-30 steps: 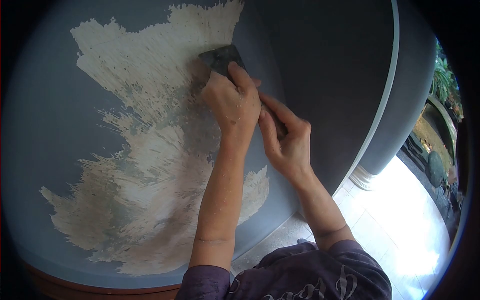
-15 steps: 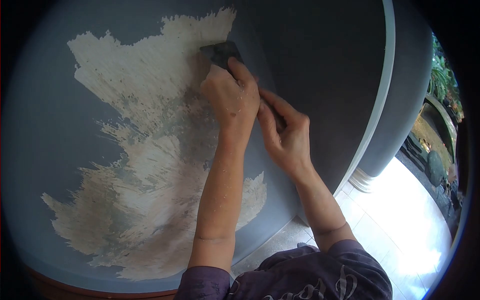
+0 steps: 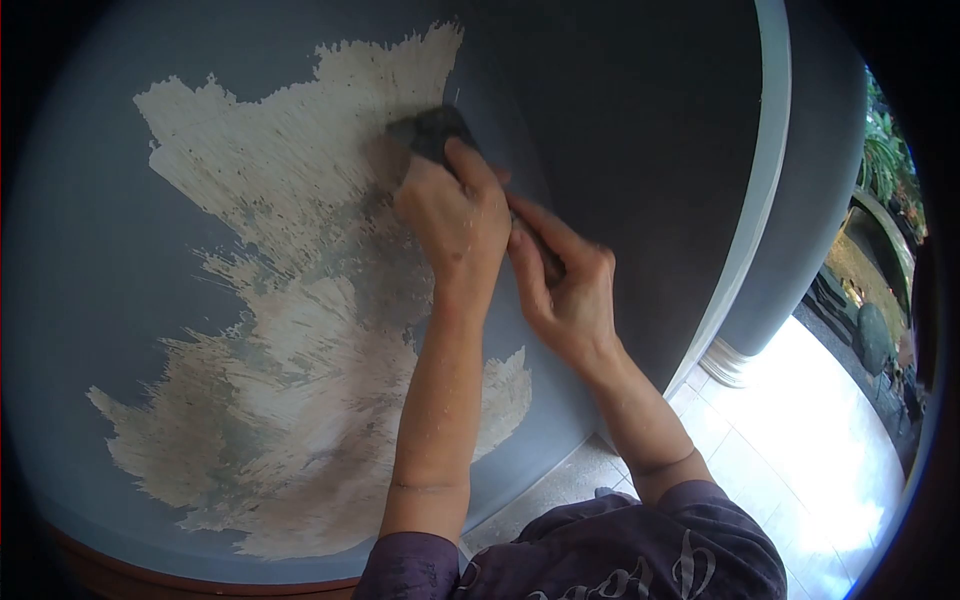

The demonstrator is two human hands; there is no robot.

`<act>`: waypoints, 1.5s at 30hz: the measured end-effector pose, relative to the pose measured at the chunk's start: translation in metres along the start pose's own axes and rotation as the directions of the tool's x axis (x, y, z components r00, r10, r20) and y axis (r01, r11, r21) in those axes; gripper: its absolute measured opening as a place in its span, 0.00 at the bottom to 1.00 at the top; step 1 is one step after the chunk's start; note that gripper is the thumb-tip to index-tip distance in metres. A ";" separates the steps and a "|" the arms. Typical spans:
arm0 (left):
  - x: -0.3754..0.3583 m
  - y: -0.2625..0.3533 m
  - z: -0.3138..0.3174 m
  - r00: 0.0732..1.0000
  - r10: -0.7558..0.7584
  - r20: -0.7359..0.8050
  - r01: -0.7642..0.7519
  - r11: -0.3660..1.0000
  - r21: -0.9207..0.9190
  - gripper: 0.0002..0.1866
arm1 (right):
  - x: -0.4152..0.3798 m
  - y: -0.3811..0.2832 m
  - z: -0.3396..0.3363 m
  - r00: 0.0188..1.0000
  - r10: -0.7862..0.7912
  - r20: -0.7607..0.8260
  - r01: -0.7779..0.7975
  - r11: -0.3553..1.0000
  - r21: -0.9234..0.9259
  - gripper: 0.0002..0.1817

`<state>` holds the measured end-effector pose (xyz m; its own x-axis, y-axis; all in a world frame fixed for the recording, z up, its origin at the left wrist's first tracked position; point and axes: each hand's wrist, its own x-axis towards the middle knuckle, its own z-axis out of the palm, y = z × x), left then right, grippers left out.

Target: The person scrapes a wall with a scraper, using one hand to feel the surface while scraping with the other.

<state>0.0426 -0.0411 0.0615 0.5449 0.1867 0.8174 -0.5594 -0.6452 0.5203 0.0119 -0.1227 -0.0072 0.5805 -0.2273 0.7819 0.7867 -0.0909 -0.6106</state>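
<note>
Two hands on one tool: left hand point(image 3: 452, 215) up near the blade end, fingers closed around it with the thumb laid along the blade side; right hand point(image 3: 575, 295) lower, thumb and index finger pinching the handle, other fingers mostly hidden. Tool is a dark, flat-bladed scraper point(image 3: 432, 128), sitting near the upper right of a ragged pale-beige bare patch point(image 3: 300, 320) in a smooth blue-grey painted wall point(image 3: 90, 250). Change over the last half second: blade has dropped and slid slightly left relative to the patch's top tip, back to about the offset of a second ago. It was fairly sharp then, smeared now, so I read a short, quick back-and-forth stroke. Grip looks the same throughout, both hands travelling together. Small pale streak just above the blade's right corner, absent half a second back; could be a loose flake, too small to tell. View has shifted a little too, so the white vertical trim point(image 3: 745, 200) at right looks displaced; I'd put that down to head motion. Patch outline shows no clear growth, so this stroke mostly covers surface already bare, my judgement. Can't confirm blade contact: edge blurred, partly shadowed. Pale specks on the left forearm point(image 3: 440, 400).
</note>
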 end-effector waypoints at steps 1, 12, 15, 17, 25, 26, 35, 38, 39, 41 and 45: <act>0.007 0.003 0.004 1.000 0.006 0.005 -0.006 1.000 -0.006 0.19 | 0.006 0.003 0.001 1.000 -0.014 -0.020 0.014 1.000 -0.004 0.14; 0.005 0.007 0.006 1.000 -0.011 0.000 0.011 1.000 -0.020 0.22 | 0.003 -0.006 -0.008 1.000 0.017 -0.012 -0.018 1.000 -0.013 0.14; -0.011 0.002 -0.003 0.999 -0.026 -0.018 0.026 1.000 0.002 0.21 | -0.012 -0.002 -0.004 0.999 -0.044 -0.003 0.044 0.999 0.019 0.14; -0.010 -0.002 -0.004 0.999 -0.031 -0.024 0.031 0.999 0.024 0.20 | -0.010 -0.001 -0.001 0.999 -0.034 0.005 0.034 0.999 0.027 0.13; 0.036 0.015 0.022 0.982 0.183 -0.033 -0.178 0.977 0.121 0.18 | 0.039 0.003 -0.008 0.997 0.054 -0.052 -0.055 0.998 -0.016 0.16; 0.042 0.017 0.026 0.973 0.227 -0.041 -0.218 0.962 0.168 0.17 | 0.045 0.000 -0.010 0.997 0.049 -0.058 -0.051 0.999 -0.020 0.16; 0.028 0.009 0.020 0.986 0.165 -0.023 -0.165 0.986 0.016 0.17 | 0.022 0.001 -0.008 0.998 -0.047 -0.040 0.047 0.999 -0.005 0.17; -0.010 0.004 0.001 0.999 -0.031 -0.038 0.029 0.998 -0.052 0.19 | -0.010 0.002 -0.006 0.987 -0.163 0.016 0.162 0.987 0.018 0.19; -0.018 0.001 -0.004 0.999 -0.035 -0.033 0.033 0.998 -0.059 0.19 | -0.018 0.001 -0.005 0.979 -0.203 0.026 0.202 0.979 0.029 0.20; -0.030 -0.004 -0.014 0.998 -0.054 -0.025 0.052 0.996 -0.073 0.20 | -0.032 -0.003 -0.005 0.985 -0.154 0.082 0.157 0.987 -0.029 0.21; -0.035 -0.005 -0.019 0.986 -0.169 0.000 0.166 0.974 -0.156 0.19 | -0.039 -0.009 -0.004 0.984 -0.120 0.134 0.140 0.980 -0.143 0.22</act>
<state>0.0149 -0.0299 0.0351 0.6312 0.2931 0.7181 -0.5513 -0.4817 0.6812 -0.0188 -0.1165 -0.0325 0.5044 -0.0824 0.8595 0.8219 -0.2594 -0.5072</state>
